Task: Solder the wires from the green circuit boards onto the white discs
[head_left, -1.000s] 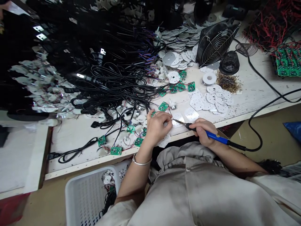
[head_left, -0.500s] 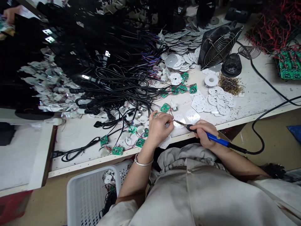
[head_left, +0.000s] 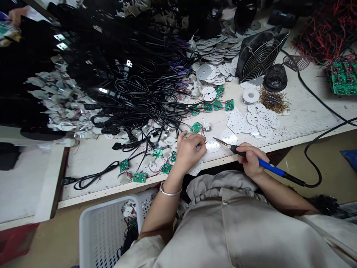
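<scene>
The left hand (head_left: 191, 150) is arched palm-down above the whitewashed wooden bench (head_left: 309, 96), its forearm rising from 7 o'clock with a silver metal bangle (head_left: 170, 193) near the wrist. Its fingers are curled, thumb and forefinger drawn close to each other beside a thin red wire; I cannot tell whether their tips meet or pinch it.

At 3 o'clock from that hand, the right hand (head_left: 252, 160) is clamped around a blue-and-black pen-shaped soldering iron (head_left: 272, 167), knuckles up, forearm coming in from 4 o'clock. The iron's slim metal barrel slants toward 10 o'clock, its tip near the left fingertips but apart from them; whether it touches anything below cannot be told.

Just beside the left fingertips, at 3 o'clock, lies a flat white roundish plate (head_left: 213, 146). From the left hand, a small green rectangular circuit board (head_left: 196, 127) sits at 12 o'clock, a silver metal part with a pale shaft (head_left: 206, 125) at 1 o'clock, and a heap of black rubbery cables (head_left: 136, 89) between 10 and 11 o'clock. A white round spool (head_left: 250, 96) stands at 12 o'clock from the right hand.
</scene>
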`<state>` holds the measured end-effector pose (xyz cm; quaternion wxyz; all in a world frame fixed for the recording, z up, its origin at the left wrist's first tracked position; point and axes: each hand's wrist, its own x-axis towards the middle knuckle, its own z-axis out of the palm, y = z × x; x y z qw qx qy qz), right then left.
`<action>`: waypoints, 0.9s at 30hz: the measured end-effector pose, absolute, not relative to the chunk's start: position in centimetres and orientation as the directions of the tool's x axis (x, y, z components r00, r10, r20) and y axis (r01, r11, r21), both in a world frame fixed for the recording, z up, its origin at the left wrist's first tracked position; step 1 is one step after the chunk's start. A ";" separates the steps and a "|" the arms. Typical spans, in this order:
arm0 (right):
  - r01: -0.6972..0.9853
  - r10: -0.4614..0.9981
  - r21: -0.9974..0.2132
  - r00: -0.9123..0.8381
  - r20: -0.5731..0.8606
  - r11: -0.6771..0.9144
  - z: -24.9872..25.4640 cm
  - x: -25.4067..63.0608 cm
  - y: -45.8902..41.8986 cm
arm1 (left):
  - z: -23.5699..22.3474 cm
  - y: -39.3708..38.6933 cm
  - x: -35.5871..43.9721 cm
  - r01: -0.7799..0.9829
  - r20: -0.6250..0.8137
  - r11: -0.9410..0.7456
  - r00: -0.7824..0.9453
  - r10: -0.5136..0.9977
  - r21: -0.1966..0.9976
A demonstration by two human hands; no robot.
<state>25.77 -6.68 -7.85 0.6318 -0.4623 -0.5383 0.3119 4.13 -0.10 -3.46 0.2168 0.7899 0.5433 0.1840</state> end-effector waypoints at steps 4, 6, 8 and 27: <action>0.061 0.906 -0.950 0.287 0.312 0.307 -8.2 25.6 -6.8 | -3.0 -0.2 4.0 0.769 0.025 -0.299 0.346 0.938 0.565; 0.057 0.910 -0.953 0.284 0.301 0.298 -8.2 25.6 -6.8 | -2.8 -0.3 3.8 0.755 0.012 -0.299 0.360 0.933 0.584; 0.061 0.919 -0.955 0.262 0.295 0.289 -8.1 25.6 -6.7 | -2.6 -0.4 3.7 0.744 0.006 -0.307 0.377 0.926 0.594; 0.146 0.968 -0.961 0.046 0.245 0.236 -6.8 25.4 -6.0 | -3.6 -0.8 4.0 0.771 0.096 -0.365 0.372 0.923 0.521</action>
